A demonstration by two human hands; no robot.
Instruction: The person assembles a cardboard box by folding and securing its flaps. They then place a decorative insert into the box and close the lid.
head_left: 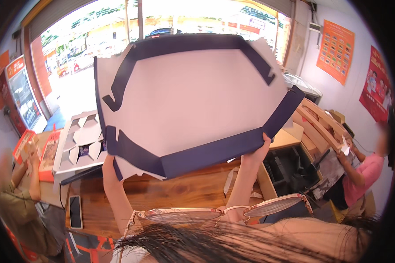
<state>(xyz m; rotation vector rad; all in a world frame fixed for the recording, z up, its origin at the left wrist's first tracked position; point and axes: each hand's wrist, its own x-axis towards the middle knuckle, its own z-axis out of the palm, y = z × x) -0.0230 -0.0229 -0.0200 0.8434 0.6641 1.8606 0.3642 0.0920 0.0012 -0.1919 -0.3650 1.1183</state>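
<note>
Cardboard (197, 96) pinched at near edge by left hand (109, 164) and right hand (257, 151), fingers mostly hidden behind; glasses (184, 215) and hair (193, 239) block lower view; phone (75, 212) on tabletop (188, 193), left.

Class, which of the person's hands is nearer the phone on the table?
Left. The left hand is up and to the right of the phone in the picture; the right hand is much farther right.

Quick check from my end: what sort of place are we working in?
Probably a small street-front shop: a roller shutter tops the open side, a glass-door display fridge stands at left, and a part-folded cardboard box is held up over a wooden table.
</note>
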